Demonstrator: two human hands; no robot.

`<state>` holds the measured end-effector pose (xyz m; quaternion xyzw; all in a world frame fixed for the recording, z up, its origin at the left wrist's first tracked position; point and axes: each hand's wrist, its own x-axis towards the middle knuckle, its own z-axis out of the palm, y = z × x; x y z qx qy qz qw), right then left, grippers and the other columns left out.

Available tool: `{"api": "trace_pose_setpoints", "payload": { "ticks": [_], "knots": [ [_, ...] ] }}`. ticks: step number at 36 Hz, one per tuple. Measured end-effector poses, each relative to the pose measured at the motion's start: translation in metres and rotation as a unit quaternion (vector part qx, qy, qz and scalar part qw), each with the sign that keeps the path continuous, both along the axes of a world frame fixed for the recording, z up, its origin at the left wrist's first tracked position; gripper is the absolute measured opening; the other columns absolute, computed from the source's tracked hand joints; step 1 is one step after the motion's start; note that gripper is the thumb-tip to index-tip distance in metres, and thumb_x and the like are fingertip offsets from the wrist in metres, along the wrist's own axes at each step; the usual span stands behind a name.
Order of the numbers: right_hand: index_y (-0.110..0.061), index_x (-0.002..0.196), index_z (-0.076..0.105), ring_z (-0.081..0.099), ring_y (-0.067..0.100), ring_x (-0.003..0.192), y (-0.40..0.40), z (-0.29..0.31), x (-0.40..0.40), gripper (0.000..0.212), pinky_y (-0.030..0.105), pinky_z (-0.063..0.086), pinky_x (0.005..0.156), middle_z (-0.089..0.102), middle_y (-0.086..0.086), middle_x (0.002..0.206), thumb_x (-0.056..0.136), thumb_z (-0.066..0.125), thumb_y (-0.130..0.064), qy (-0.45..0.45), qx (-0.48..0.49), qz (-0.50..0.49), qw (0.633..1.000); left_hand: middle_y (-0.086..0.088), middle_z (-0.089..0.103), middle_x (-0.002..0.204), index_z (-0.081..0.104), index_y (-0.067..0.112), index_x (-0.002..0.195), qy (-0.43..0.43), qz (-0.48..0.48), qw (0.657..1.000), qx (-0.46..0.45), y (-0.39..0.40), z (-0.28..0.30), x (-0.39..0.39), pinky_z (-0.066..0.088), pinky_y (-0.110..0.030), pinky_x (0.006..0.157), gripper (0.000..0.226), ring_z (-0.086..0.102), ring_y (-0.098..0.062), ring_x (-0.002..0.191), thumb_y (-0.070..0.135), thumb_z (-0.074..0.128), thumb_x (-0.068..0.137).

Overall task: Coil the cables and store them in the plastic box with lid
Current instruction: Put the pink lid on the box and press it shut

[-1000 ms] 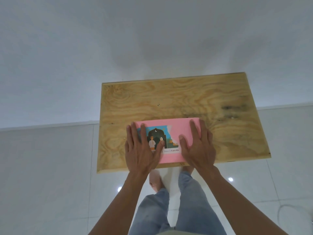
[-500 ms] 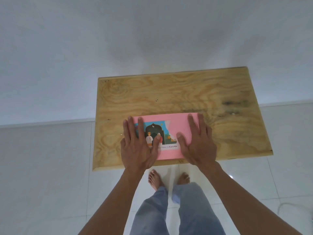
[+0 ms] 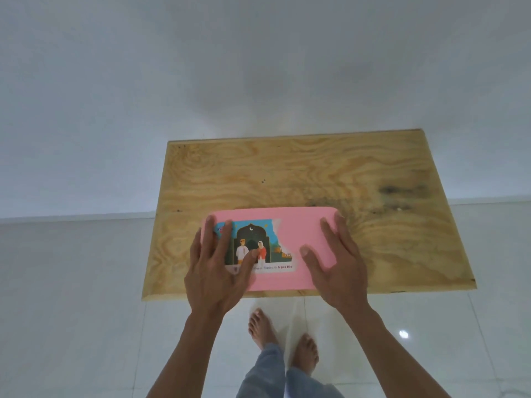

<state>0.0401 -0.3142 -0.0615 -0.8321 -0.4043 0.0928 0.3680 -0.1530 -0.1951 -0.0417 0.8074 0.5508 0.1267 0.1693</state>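
Observation:
A pink box lid [image 3: 298, 234] with a colourful sticker on its left half lies flat near the front edge of a plywood table [image 3: 287, 173]. The box beneath it is hidden. My left hand [image 3: 214, 271] rests flat on the lid's left end, fingers spread over the sticker. At the lid's right end my right hand [image 3: 339, 265] also lies flat, thumb pointing inward. Neither hand curls around anything. No cables are visible.
The table stands against a white wall on a glossy white tiled floor. My bare feet [image 3: 284, 337] and jeans legs are just below the table's front edge. A wall-floor skirting line runs behind the table at both sides.
Both hands stay flat on the pink lid. The view has moved closer to the table, and my feet have stepped under its front edge.

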Motion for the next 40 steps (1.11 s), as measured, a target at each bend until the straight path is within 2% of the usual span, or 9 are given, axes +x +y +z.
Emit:
{"api": "trace_pose_setpoints", "payload": {
  "ticks": [9, 12, 16, 20, 25, 27, 30, 34, 40],
  "knots": [
    [-0.011, 0.130, 0.064, 0.056, 0.014, 0.128, 0.020, 0.006, 0.015, 0.065, 0.030, 0.049, 0.100, 0.049, -0.001, 0.150, 0.082, 0.062, -0.054, 0.033, 0.039, -0.004, 0.999, 0.010, 0.032, 0.161, 0.052, 0.032, 0.141, 0.001, 0.031, 0.999, 0.007, 0.014, 0.004, 0.015, 0.059, -0.051, 0.076, 0.078, 0.040, -0.028, 0.140, 0.077, 0.044, 0.078],
    [-0.010, 0.131, 0.063, 0.054, 0.010, 0.127, 0.039, 0.014, 0.025, 0.064, 0.028, 0.046, 0.101, 0.048, -0.003, 0.151, 0.081, 0.068, -0.049, 0.047, 0.037, 0.002, 0.998, 0.012, 0.030, 0.161, 0.051, 0.033, 0.141, 0.006, 0.030, 0.999, 0.011, 0.035, 0.010, 0.023, 0.059, -0.052, 0.075, 0.079, 0.039, -0.027, 0.141, 0.079, 0.042, 0.077],
    [-0.007, 0.129, 0.064, 0.052, 0.006, 0.127, 0.076, 0.020, 0.043, 0.060, 0.014, 0.036, 0.104, 0.048, -0.003, 0.150, 0.079, 0.080, -0.035, 0.056, 0.036, -0.006, 0.998, 0.016, 0.026, 0.162, 0.048, 0.035, 0.142, 0.006, 0.033, 0.999, 0.007, 0.071, 0.017, 0.040, 0.057, -0.051, 0.081, 0.082, 0.036, -0.025, 0.142, 0.081, 0.038, 0.075],
    [-0.011, 0.132, 0.062, 0.051, 0.005, 0.129, 0.114, 0.022, 0.062, 0.060, 0.018, 0.035, 0.106, 0.045, -0.010, 0.152, 0.080, 0.080, -0.034, 0.069, 0.022, -0.020, 0.997, 0.018, 0.024, 0.162, 0.048, 0.035, 0.142, 0.000, 0.025, 1.000, 0.009, 0.112, 0.016, 0.062, 0.056, -0.050, 0.080, 0.081, 0.035, -0.024, 0.142, 0.080, 0.039, 0.075],
    [-0.008, 0.129, 0.064, 0.048, -0.002, 0.123, 0.159, 0.012, 0.083, 0.058, -0.009, 0.022, 0.098, 0.049, -0.006, 0.150, 0.079, 0.081, -0.032, 0.057, 0.031, -0.028, 0.997, 0.017, 0.022, 0.162, 0.045, 0.035, 0.143, 0.012, 0.013, 1.000, 0.001, 0.160, 0.010, 0.085, 0.054, -0.048, 0.082, 0.074, 0.033, -0.023, 0.142, 0.075, 0.048, 0.080],
    [-0.007, 0.129, 0.064, 0.047, -0.002, 0.123, 0.173, 0.008, 0.090, 0.058, -0.011, 0.019, 0.096, 0.049, -0.005, 0.150, 0.080, 0.081, -0.032, 0.056, 0.027, -0.034, 0.997, 0.016, 0.022, 0.162, 0.045, 0.034, 0.143, 0.017, 0.006, 1.000, 0.000, 0.175, 0.006, 0.093, 0.054, -0.047, 0.081, 0.073, 0.033, -0.023, 0.141, 0.073, 0.051, 0.082],
    [-0.007, 0.129, 0.065, 0.048, 0.000, 0.125, 0.188, 0.002, 0.099, 0.057, -0.008, 0.020, 0.100, 0.050, -0.003, 0.149, 0.080, 0.081, -0.033, 0.044, 0.024, -0.041, 0.998, 0.016, 0.020, 0.163, 0.044, 0.034, 0.144, 0.018, 0.002, 1.000, -0.007, 0.191, 0.003, 0.104, 0.052, -0.046, 0.082, 0.072, 0.032, -0.023, 0.142, 0.072, 0.051, 0.084],
    [-0.009, 0.129, 0.065, 0.053, 0.007, 0.127, 0.202, 0.001, 0.106, 0.056, 0.014, 0.034, 0.104, 0.051, -0.002, 0.148, 0.081, 0.080, -0.034, 0.027, 0.028, -0.049, 0.998, 0.014, 0.022, 0.163, 0.043, 0.034, 0.145, 0.019, 0.006, 1.000, -0.006, 0.203, 0.002, 0.113, 0.051, -0.047, 0.084, 0.072, 0.031, -0.023, 0.143, 0.071, 0.051, 0.084],
    [-0.021, 0.134, 0.061, 0.056, 0.015, 0.128, 0.203, -0.001, 0.104, 0.058, 0.024, 0.040, 0.100, 0.047, -0.009, 0.151, 0.084, 0.066, -0.048, -0.015, 0.012, -0.055, 0.998, 0.014, 0.017, 0.165, 0.034, 0.038, 0.150, 0.029, 0.001, 1.000, -0.007, 0.201, 0.003, 0.114, 0.052, -0.050, 0.086, 0.070, 0.021, -0.025, 0.149, 0.069, 0.046, 0.089]
  ]
}}
